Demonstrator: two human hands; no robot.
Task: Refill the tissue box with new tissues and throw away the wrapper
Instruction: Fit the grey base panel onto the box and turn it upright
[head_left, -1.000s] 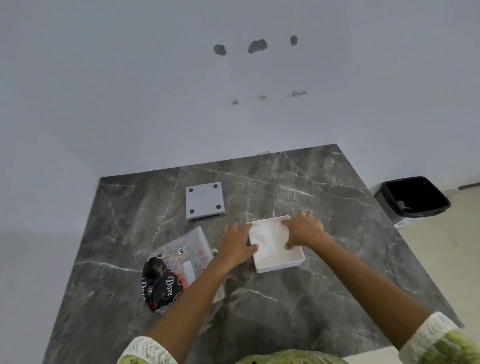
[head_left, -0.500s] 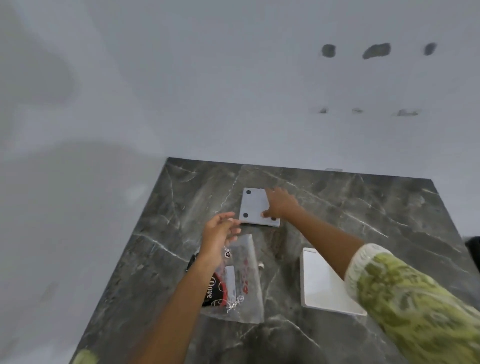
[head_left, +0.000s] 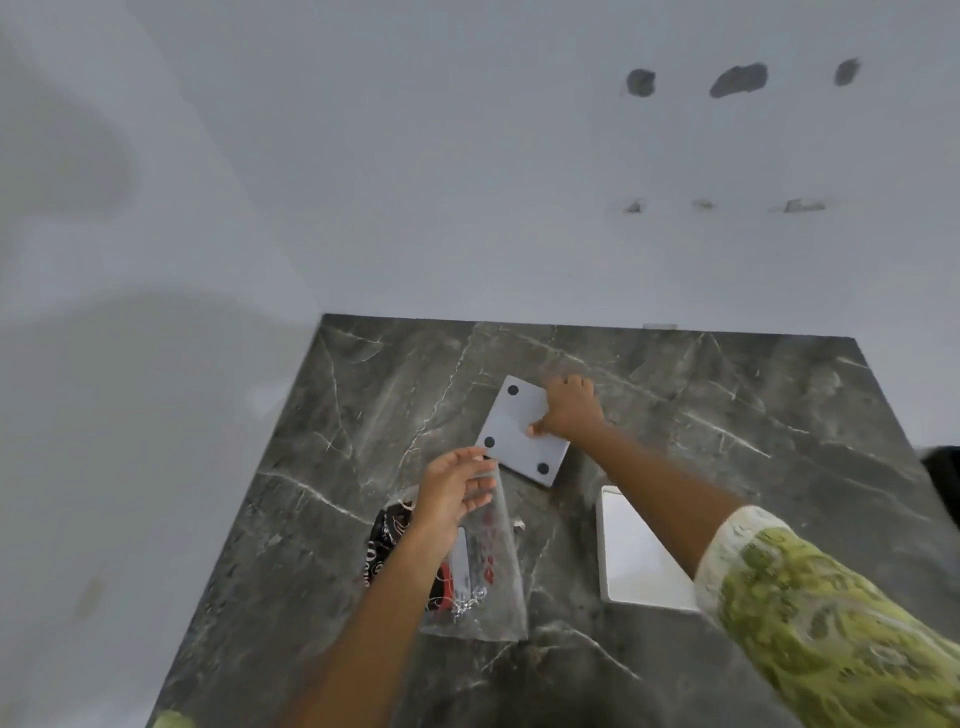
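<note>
Right hand (head_left: 569, 413) lies on the far right part of the grey square base plate (head_left: 522, 434). Its fingers curl over the plate's far edge and the thumb presses flat on the upper face. 3 of the plate's black foot pads show; the spot where a 4th would sit is under the palm. The plate looks tilted, its near corner low on the marble table (head_left: 727, 415), though I cannot tell if it has left the surface.

Left hand (head_left: 454, 488) hovers just short of the plate's near left corner, fingers loosely spread and slightly curled, pinching nothing that I can make out. Directly under its palm and wrist lies the clear printed wrapper (head_left: 480, 582), flat and seemingly empty.

The white tissue box (head_left: 631, 551), open side up, sits near the right forearm, well apart from both sets of fingertips. Its filling looks white; whether tissues reach the rim is unclear.

Judgement: the step is picking up the base plate to close the box. To do it well:
- keep thumb and curled fingers opposed across the edge so the plate does not slip;
- bring the left fingers to the near corner for a 2-handed carry;
- square the plate's corners to the box walls before pressing down, pads outward;
- avoid trapping tissue at the rim.

The wrapper is not yet thrown away.
</note>
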